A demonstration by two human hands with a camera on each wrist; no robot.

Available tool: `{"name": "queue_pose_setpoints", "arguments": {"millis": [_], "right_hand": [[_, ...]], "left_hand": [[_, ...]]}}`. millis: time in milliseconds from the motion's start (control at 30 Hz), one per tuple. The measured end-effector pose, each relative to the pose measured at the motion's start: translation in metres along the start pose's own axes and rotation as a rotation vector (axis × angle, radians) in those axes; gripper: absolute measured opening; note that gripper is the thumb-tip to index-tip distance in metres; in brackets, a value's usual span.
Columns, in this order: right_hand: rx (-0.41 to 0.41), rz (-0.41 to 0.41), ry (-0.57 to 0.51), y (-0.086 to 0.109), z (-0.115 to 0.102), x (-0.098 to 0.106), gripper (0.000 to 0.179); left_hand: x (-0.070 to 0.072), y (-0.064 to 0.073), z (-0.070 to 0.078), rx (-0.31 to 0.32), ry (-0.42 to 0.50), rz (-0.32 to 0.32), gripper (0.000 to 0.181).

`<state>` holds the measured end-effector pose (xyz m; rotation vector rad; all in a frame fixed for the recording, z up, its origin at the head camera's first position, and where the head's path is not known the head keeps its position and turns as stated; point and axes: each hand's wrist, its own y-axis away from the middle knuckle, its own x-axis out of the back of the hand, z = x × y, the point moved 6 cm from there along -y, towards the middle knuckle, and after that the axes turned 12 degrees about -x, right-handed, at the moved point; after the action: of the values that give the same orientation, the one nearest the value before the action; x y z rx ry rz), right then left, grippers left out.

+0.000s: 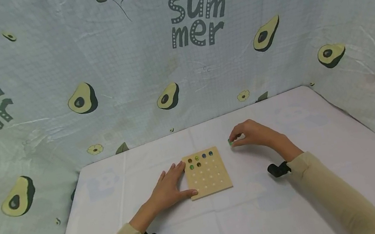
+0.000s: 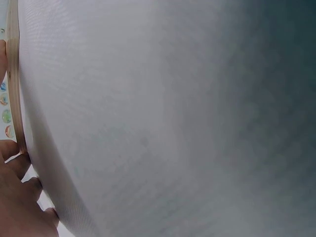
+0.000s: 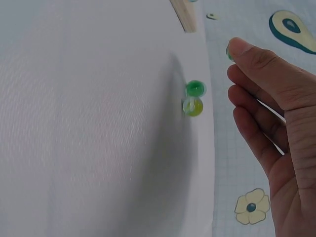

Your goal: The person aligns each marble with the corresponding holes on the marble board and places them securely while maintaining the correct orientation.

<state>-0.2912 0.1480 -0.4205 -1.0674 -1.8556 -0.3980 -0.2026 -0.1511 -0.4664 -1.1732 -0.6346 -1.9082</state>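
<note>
A square wooden board [image 1: 212, 178] with rows of small holes lies on the table, several glass marbles [image 1: 197, 158] sitting in its far two rows. My left hand [image 1: 169, 188] rests along its left side, thumb on the near left corner and fingertips at the far left. In the left wrist view the board's edge [image 2: 14, 89] shows between thumb and fingers. Beyond the board's right side, my right hand [image 1: 253, 134] pinches a green marble [image 3: 229, 53] between thumb and index finger, mostly hidden by the thumb. The other fingers stay loosely bent.
In the right wrist view a green marble [image 3: 195, 89] and a yellow-green marble [image 3: 192, 106] lie side by side on the white tabletop [image 1: 258, 203]. An avocado-print cloth [image 1: 122, 70] hangs behind the table and along its sides. Both wrists wear black cameras.
</note>
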Motion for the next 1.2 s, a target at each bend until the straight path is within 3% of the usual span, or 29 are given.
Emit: {"name": "queue_pose_setpoints", "arguments": {"millis": [867, 1200], "right_hand": [[0.061, -0.037, 0.002, -0.030, -0.040, -0.029, 0.017], [0.067, -0.119, -0.006, -0.038, -0.056, -0.045, 0.017]], "left_hand": [[0.002, 0.000, 0.001, 0.005, 0.001, -0.004, 0.107], [0.003, 0.001, 0.001, 0.000, 0.000, -0.008, 0.107]]}}
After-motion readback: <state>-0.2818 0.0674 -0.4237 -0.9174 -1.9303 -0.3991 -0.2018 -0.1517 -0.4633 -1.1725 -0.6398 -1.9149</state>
